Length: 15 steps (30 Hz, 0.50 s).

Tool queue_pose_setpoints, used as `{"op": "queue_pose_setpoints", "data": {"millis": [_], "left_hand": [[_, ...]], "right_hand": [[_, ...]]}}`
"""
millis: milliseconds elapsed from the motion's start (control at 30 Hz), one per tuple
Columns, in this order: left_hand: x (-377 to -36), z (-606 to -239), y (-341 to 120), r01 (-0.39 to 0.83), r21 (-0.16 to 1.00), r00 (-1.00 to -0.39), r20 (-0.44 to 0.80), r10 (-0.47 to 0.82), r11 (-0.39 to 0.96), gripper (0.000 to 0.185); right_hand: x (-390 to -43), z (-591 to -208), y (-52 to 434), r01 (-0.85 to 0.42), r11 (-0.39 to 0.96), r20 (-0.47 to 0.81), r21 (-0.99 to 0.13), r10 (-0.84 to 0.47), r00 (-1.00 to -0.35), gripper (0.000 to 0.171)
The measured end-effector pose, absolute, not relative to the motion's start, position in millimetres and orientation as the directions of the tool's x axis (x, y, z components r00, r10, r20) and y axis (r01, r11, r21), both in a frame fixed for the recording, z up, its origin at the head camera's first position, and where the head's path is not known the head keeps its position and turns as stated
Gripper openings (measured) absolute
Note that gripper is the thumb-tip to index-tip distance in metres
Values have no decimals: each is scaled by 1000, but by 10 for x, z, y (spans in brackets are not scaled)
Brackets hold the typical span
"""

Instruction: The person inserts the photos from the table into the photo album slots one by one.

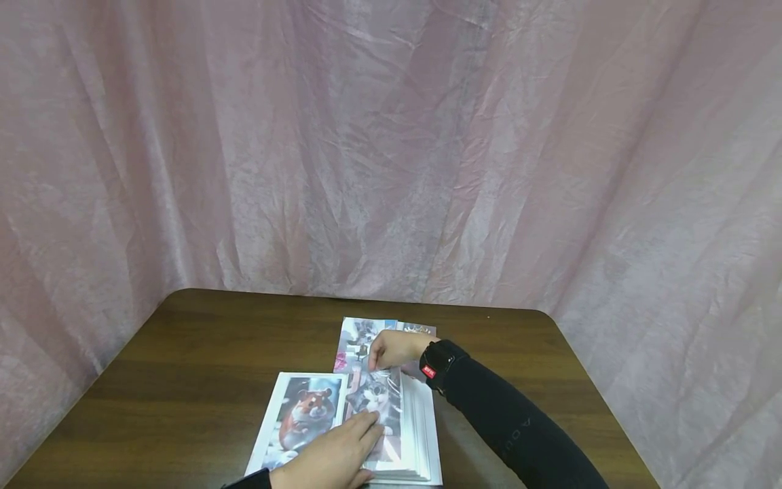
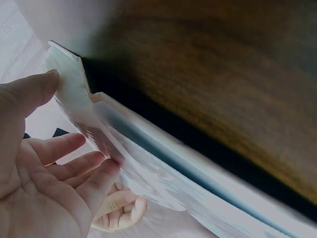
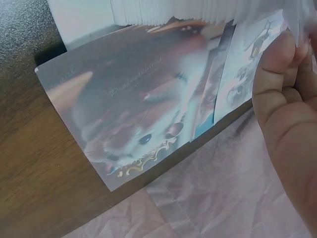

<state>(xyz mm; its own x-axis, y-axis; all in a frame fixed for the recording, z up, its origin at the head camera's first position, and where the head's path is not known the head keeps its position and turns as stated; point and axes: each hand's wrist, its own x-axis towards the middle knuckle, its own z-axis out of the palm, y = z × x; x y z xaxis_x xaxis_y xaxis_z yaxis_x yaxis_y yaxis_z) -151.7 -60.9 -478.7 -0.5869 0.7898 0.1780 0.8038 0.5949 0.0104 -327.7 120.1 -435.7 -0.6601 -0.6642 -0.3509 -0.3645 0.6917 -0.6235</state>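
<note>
A photo album (image 1: 421, 435) lies open at the front of the table, with a thick stack of clear-sleeved pages on its right side. Its left page shows a hamster picture (image 1: 308, 414), and a cat photo (image 1: 374, 394) is on the right page. My left hand (image 1: 336, 451) rests on the right page with fingers extended over the lower part of the cat photo. At the page's top edge, my right hand (image 1: 397, 348) pinches the cat photo with curled thumb and finger; the right wrist view partly hides the fingertips behind clear plastic.
Beyond the album's top edge lie loose picture cards: a cat card (image 1: 354, 336) and, to its right, another animal card (image 3: 133, 104) with gold decoration. They rest on the brown wooden table (image 1: 244, 339). A pink curtain (image 1: 391, 170) hangs behind the table.
</note>
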Motion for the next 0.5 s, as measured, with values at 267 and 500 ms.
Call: {"op": "queue_pose_setpoints", "data": {"millis": [267, 500], "left_hand": [[-1524, -4787, -620, 807, 15, -582, 187, 792, 590, 65], [-1520, -4791, -614, 801, 26, -592, 176, 786, 598, 63]], "right_hand": [[-3185, -4349, 1213, -277, 689, -371, -670, -634, -679, 14], [-3164, -4372, 1249, -247, 652, -355, -717, -647, -675, 12]]}}
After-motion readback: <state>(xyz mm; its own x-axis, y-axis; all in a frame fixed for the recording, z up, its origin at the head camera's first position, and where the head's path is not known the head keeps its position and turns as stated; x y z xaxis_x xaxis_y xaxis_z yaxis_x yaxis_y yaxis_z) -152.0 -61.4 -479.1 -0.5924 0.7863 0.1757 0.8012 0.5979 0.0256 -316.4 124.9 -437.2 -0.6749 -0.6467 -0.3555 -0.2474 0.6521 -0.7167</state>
